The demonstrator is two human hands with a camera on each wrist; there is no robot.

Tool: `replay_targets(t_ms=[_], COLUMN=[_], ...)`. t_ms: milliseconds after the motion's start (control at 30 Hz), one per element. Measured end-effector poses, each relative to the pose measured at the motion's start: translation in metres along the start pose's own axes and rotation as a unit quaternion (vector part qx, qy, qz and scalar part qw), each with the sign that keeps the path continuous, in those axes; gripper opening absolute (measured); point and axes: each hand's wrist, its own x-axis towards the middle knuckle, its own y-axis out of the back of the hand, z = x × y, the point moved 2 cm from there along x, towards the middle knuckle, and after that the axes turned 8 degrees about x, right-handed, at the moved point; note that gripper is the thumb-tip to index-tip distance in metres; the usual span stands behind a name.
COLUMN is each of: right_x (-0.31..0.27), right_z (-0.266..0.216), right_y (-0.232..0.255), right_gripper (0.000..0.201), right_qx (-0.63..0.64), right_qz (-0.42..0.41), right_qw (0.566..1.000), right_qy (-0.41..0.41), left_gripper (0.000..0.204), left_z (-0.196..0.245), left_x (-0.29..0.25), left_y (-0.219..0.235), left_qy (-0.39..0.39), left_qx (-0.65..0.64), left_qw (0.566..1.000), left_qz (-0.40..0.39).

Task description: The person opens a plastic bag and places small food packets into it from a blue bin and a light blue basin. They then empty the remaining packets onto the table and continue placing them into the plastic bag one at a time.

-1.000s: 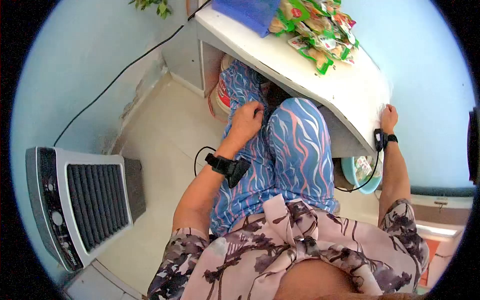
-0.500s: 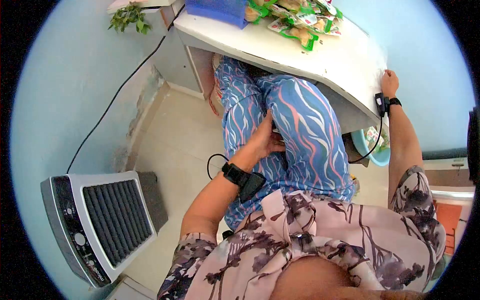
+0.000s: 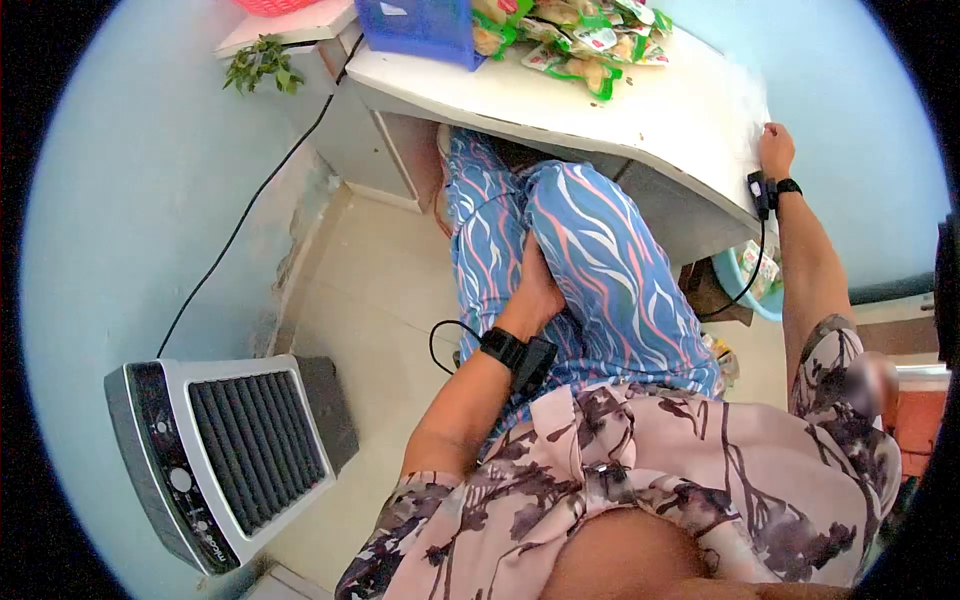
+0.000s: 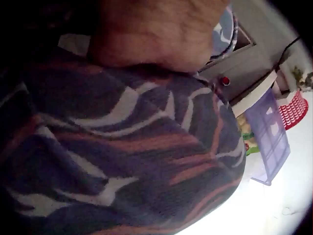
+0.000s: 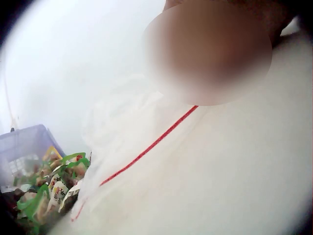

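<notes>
My left hand (image 3: 541,290) lies between the thighs of the blue patterned trousers (image 3: 600,240), its fingers hidden against the cloth. In the left wrist view the back of that hand (image 4: 156,34) rests on the patterned cloth (image 4: 137,147). At the right end of the white table (image 3: 690,130), my right hand (image 3: 777,152) has curled fingers at a clear plastic bag (image 3: 745,95). The right wrist view shows the clear bag (image 5: 127,122), with a red stripe, running up to the hand, which is blurred there. Several green-edged snack packets (image 3: 585,50) lie in a pile farther along the table.
A blue plastic basket (image 3: 418,30) stands beside the packets, with a red basket (image 3: 275,5) behind. An air cooler (image 3: 240,455) stands on the floor at left, and a black cable (image 3: 265,205) crosses the wall. Below the table's right end is a light-blue tub (image 3: 735,275).
My left hand has come back from near the knees and slipped deeper between the thighs. The right hand stays at the table's end while the head view has shifted.
</notes>
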Motion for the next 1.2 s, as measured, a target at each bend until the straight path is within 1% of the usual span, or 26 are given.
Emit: replay_targets(t_ms=[33, 67, 167, 267, 367, 400, 467, 500, 600, 700, 733, 833, 867, 900, 933, 967, 1000, 1100, 1133, 1167, 1200], right_x=[0.001, 0.002, -0.003, -0.005, 0.000, -0.001, -0.005, -0.006, -0.006, -0.012, -0.012, -0.017, -0.014, -0.015, -0.018, -0.019, -0.019, -0.015, -0.013, -0.011, -0.011], right_z=[0.001, 0.002, 0.000, 0.000, 0.000, 0.000, -0.008, -0.012, -0.009, -0.016, -0.015, -0.022, -0.023, -0.022, -0.025, -0.027, -0.030, -0.024, -0.019, -0.018, -0.020], right_y=[0.000, -0.001, 0.002, 0.004, 0.003, 0.003, 0.007, 0.010, 0.007, 0.008, 0.006, 0.011, 0.010, 0.010, 0.013, 0.016, 0.017, 0.011, 0.007, 0.005, 0.005], right_gripper=[0.027, 0.027, 0.026, 0.027, 0.027, 0.027, 0.027, 0.027, 0.027, 0.026, 0.025, 0.023, 0.023, 0.023, 0.024, 0.024, 0.024, 0.023, 0.023, 0.023, 0.023], right_qx=[-0.004, -0.010, 0.015, 0.009, 0.015, 0.016, 0.022, 0.027, 0.042, 0.058, 0.064, 0.066, 0.068, 0.068, 0.034, 0.039, 0.044, 0.049, 0.047, 0.045, 0.042], right_qz=[0.000, -0.001, 0.010, 0.008, -0.001, -0.004, -0.004, -0.001, 0.009, 0.005, 0.009, 0.010, 0.008, 0.004, 0.005, 0.006, 0.006, -0.005, -0.010, -0.014, -0.010], right_qw=[1.000, 1.000, 1.000, 1.000, 1.000, 1.000, 1.000, 1.000, 0.999, 0.998, 0.998, 0.998, 0.998, 0.998, 0.999, 0.999, 0.999, 0.999, 0.999, 0.999, 0.999], right_qy=[0.010, 0.021, 0.003, 0.019, -0.001, -0.004, -0.014, -0.007, 0.002, -0.007, -0.007, 0.002, -0.001, -0.003, 0.023, 0.015, 0.006, -0.012, -0.012, -0.011, -0.007], left_gripper=[0.056, 0.061, 0.064, 0.065, 0.063, 0.064, 0.064, 0.064, 0.064, 0.065, 0.069, 0.070, 0.071, 0.071, 0.071, 0.071, 0.071, 0.070, 0.070, 0.069, 0.069], left_z=[0.000, 0.000, 0.000, -0.009, -0.011, -0.011, -0.010, -0.007, -0.006, -0.007, -0.003, -0.010, -0.011, -0.011, -0.006, -0.005, -0.011, -0.017, -0.013, -0.008, -0.006], left_x=[0.002, 0.004, -0.005, 0.001, 0.000, 0.002, -0.003, -0.004, -0.010, -0.022, -0.030, -0.014, -0.009, -0.009, -0.022, -0.027, -0.008, -0.001, -0.012, -0.031, -0.034], left_y=[0.000, 0.001, -0.007, -0.001, 0.005, 0.010, 0.007, 0.004, 0.001, -0.002, -0.010, 0.008, 0.011, 0.018, -0.001, -0.010, 0.016, 0.035, 0.020, -0.013, -0.017], left_qy=[-0.002, -0.016, -0.010, -0.007, 0.003, -0.014, -0.008, -0.006, -0.003, -0.018, -0.018, -0.027, -0.014, -0.014, -0.013, -0.013, 0.000, 0.020, 0.013, 0.006, 0.003], left_qx=[0.004, 0.031, 0.061, 0.049, 0.010, 0.027, 0.028, 0.034, 0.032, 0.060, 0.073, 0.058, 0.057, 0.060, 0.059, 0.056, 0.031, 0.049, 0.077, 0.105, 0.111], left_qw=[1.000, 0.999, 0.998, 0.999, 1.000, 0.999, 1.000, 0.999, 0.999, 0.995, 0.994, 0.996, 0.997, 0.996, 0.994, 0.993, 0.999, 0.999, 0.995, 0.988, 0.986], left_qz=[-0.001, 0.002, -0.022, -0.019, -0.024, -0.022, -0.008, -0.003, -0.005, 0.083, 0.083, 0.057, 0.053, 0.070, 0.086, 0.102, 0.024, -0.006, 0.055, 0.116, 0.127])
